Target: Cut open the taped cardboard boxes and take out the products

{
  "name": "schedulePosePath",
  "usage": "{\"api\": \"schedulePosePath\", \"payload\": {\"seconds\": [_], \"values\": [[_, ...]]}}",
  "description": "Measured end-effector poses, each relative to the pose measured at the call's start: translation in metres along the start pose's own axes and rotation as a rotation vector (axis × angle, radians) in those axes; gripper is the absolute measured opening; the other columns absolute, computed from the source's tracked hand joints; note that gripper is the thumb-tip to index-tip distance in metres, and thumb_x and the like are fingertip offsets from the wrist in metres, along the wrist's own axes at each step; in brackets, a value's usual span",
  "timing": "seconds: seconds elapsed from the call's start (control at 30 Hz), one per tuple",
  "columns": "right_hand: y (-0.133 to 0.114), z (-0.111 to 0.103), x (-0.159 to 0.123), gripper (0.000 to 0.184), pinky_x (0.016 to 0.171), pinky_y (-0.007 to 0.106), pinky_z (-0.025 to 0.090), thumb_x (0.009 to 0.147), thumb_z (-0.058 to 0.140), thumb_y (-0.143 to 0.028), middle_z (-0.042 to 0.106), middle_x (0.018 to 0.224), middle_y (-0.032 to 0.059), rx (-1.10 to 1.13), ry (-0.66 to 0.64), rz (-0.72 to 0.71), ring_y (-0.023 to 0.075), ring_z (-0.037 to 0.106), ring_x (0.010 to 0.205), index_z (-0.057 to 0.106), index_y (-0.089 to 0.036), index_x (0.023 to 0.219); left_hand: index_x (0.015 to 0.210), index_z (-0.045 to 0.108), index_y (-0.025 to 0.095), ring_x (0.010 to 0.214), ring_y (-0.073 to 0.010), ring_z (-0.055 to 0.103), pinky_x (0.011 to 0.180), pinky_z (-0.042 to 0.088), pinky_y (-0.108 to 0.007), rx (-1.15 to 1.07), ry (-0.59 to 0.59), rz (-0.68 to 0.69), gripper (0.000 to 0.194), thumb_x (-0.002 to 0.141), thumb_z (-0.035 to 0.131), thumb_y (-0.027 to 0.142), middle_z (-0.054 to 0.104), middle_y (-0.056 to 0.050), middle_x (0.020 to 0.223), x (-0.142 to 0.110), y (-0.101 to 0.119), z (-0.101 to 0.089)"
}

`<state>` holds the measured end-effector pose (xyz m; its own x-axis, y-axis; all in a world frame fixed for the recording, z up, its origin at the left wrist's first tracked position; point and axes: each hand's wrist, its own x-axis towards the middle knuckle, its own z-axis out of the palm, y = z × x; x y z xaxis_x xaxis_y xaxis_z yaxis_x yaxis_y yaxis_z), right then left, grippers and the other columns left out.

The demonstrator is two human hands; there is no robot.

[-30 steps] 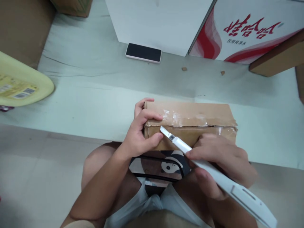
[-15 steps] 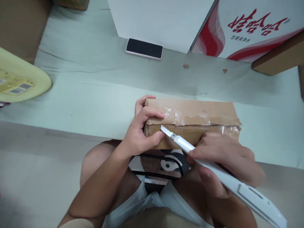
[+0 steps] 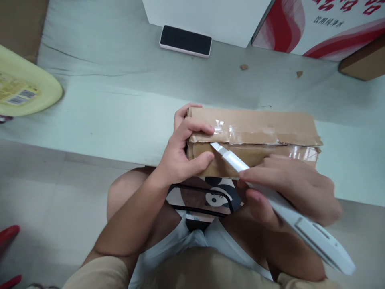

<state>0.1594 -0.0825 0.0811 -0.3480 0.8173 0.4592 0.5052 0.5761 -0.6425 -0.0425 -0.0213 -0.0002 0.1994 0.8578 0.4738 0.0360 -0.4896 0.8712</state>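
Our right hand is closed around a white utility knife, its bare blade aimed toward the left end of the cardboard box. We judge the knife light, stiff and smooth, best held by the handle, well behind its edge. Ahead of it, the box sits at the near edge of the pale table; whether it overhangs, we cannot tell. Our left hand clasps the box's left end, thumb on the near panel and index finger on the upper one, the blade tip lying at the seam between these two digits. We expect the card to be stiff along its folds, yielding at the ragged seam, and slicker where clear tape shines; its weight we cannot tell. The end corners seem to offer the firmest hold, provided the fingers lie clear of the blade's line. Beyond the box we note a brown scrap, then a dark-topped slab and, behind that, a white carton.
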Motion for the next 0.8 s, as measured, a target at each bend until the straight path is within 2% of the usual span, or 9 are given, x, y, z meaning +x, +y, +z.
{"api": "schedulePosePath", "payload": {"seconds": [0.23, 0.37, 0.53, 0.7, 0.8], "values": [[-0.001, 0.004, 0.003, 0.009, 0.053, 0.028, 0.043, 0.091, 0.063, -0.023, 0.064, 0.065, -0.0010, -0.059, 0.083, -0.030, 0.0121, 0.059, 0.054, 0.070, -0.024, 0.096, 0.115, 0.059, 0.033, 0.141, -0.0335, 0.043, 0.111, 0.046, -0.059, 0.118, -0.017, 0.016, 0.040, 0.089, 0.060, 0.063, 0.051, -0.011, 0.136, -0.004, -0.003, -0.001], [-0.001, 0.005, 0.002, 0.010, 0.049, 0.028, 0.043, 0.088, 0.062, -0.022, 0.063, 0.062, -0.0029, -0.050, 0.154, -0.025, 0.0114, 0.055, 0.049, 0.071, -0.024, 0.093, 0.113, 0.059, 0.033, 0.139, -0.0336, 0.045, 0.111, 0.045, -0.059, 0.158, -0.032, 0.040, 0.039, 0.089, 0.058, 0.064, 0.058, -0.010, 0.127, 0.000, -0.003, -0.003], [0.001, 0.002, 0.001, 0.012, 0.051, 0.030, 0.048, 0.083, 0.062, -0.017, 0.066, 0.067, -0.0042, -0.053, 0.290, 0.079, 0.0121, 0.057, 0.050, 0.070, -0.024, 0.090, 0.112, 0.059, 0.033, 0.135, -0.0345, 0.049, 0.110, 0.044, -0.060, 0.194, -0.036, 0.028, 0.042, 0.087, 0.059, 0.067, 0.063, -0.008, 0.120, 0.006, -0.001, -0.004], [0.010, 0.003, 0.001, 0.011, 0.048, 0.028, 0.046, 0.084, 0.064, -0.023, 0.068, 0.066, -0.0042, 0.039, 0.347, 0.041, 0.0111, 0.057, 0.049, 0.072, -0.026, 0.089, 0.114, 0.059, 0.032, 0.135, -0.0339, 0.049, 0.111, 0.044, -0.059, 0.223, -0.043, 0.001, 0.046, 0.087, 0.058, 0.068, 0.063, -0.009, 0.120, 0.007, 0.003, -0.004], [0.007, 0.000, -0.003, 0.009, 0.047, 0.027, 0.045, 0.084, 0.064, -0.027, 0.066, 0.064, -0.0046, 0.058, 0.385, 0.033, 0.0097, 0.054, 0.047, 0.072, -0.027, 0.087, 0.114, 0.060, 0.032, 0.135, -0.0331, 0.048, 0.112, 0.043, -0.057, 0.224, -0.068, 0.006, 0.047, 0.085, 0.062, 0.069, 0.064, -0.009, 0.118, 0.010, 0.005, -0.005]]}}
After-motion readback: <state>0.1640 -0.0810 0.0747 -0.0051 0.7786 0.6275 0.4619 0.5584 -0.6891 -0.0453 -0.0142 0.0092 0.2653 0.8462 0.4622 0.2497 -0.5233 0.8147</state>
